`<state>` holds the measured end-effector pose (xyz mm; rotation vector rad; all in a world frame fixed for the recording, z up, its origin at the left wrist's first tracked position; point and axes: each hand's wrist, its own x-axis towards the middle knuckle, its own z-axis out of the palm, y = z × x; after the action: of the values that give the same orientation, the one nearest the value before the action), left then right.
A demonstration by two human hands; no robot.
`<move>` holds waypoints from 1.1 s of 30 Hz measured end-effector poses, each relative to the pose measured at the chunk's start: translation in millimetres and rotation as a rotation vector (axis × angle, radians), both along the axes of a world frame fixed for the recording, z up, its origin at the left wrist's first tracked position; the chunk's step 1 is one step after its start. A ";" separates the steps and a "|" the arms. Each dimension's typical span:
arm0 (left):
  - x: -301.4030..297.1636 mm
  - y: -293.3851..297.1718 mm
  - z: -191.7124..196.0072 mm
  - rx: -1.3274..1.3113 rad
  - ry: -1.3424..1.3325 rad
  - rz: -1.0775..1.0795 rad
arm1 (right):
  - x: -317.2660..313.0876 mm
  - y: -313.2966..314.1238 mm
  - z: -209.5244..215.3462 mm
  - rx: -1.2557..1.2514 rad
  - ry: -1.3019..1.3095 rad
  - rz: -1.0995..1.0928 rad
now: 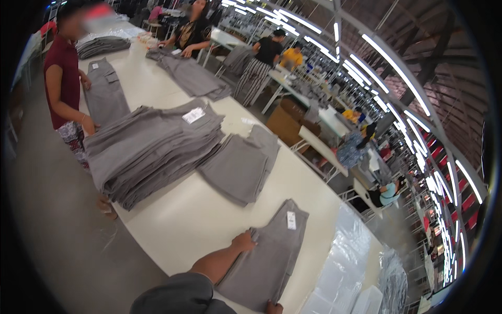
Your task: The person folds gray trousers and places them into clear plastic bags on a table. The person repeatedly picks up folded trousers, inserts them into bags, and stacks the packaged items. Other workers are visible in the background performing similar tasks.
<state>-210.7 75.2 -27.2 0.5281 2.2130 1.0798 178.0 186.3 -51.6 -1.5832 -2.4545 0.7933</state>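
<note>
A folded pair of grey trousers [269,251] with a white tag [291,220] near its waist lies flat on the pale table in front of me. My left hand [243,242] is closed on its left side edge, near the upper half, thumb on top of the cloth. At the bottom of the view, my right hand [274,307] is at the lower end of the same trousers; only its fingertips show, pinched at the hem corner. Beyond it lies another folded grey pair [239,170], beside a tall stack of grey trousers [157,144] topped by a white tag [194,115].
Clear plastic bags [340,261] cover the table [172,230] to my right. A person in a maroon top [65,78] stands at the left edge, a hand at the stack. Another person in a dark top [193,34] handles trousers at the far end. More worktables and people stand behind.
</note>
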 end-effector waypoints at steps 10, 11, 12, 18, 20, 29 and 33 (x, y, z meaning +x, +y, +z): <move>112.3 -42.5 -1.0 0.024 0.073 0.000 | 27.2 -65.2 67.0 -0.447 0.169 -0.237; 114.5 -36.0 1.8 0.024 0.066 0.015 | 32.4 -56.2 58.5 -0.366 0.114 -0.137; 112.8 -25.8 1.0 0.043 0.086 0.036 | 34.0 -45.5 49.4 -0.345 0.139 -0.120; 110.6 -6.5 7.8 0.049 0.195 0.236 | 24.6 13.9 -11.3 -0.203 0.097 -0.102; 125.8 -19.5 12.5 0.012 0.233 0.234 | 34.0 22.7 -28.2 -0.147 -0.026 -0.088; 231.1 -101.2 5.5 -0.230 0.194 0.204 | 53.2 -5.5 17.7 0.099 -0.206 0.107; 233.5 -96.9 3.2 -0.246 0.214 0.238 | 44.7 -5.0 51.5 -0.077 -0.230 0.140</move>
<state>22.8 -21.6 -23.9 0.2879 2.6045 0.8796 222.7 181.4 -0.1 -1.6263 -2.7539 0.7736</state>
